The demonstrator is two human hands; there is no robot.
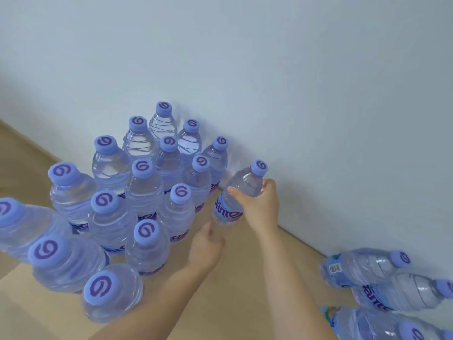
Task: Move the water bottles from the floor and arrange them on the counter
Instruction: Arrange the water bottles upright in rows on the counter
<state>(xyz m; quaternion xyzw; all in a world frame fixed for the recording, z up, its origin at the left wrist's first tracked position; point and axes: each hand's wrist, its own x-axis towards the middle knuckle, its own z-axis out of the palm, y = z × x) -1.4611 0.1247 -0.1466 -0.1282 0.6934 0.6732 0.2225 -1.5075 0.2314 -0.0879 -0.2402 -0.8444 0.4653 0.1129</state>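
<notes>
On the left, a dense cluster of upright water bottles (pixel 144 190) stands on the tan wooden bench (pixel 245 278), each with a lilac cap bearing a purple swirl; the rows run from the near left edge of the view back to the pale wall (pixel 294 82). Just right of that cluster, the left hand (pixel 208 244) reaches forward with its fingers at the base of a tilted bottle (pixel 235 195); whether they curl round it or only touch it, I cannot tell. The right hand (pixel 259 204) grasps this same bottle round its upper body, thumb across the front, the cap leaning toward the wall and the labelled lower part pointing down at the bench. Farther right, well apart, 3 bottles (pixel 367 268) lie on their sides near the wall, caps pointing right.
</notes>
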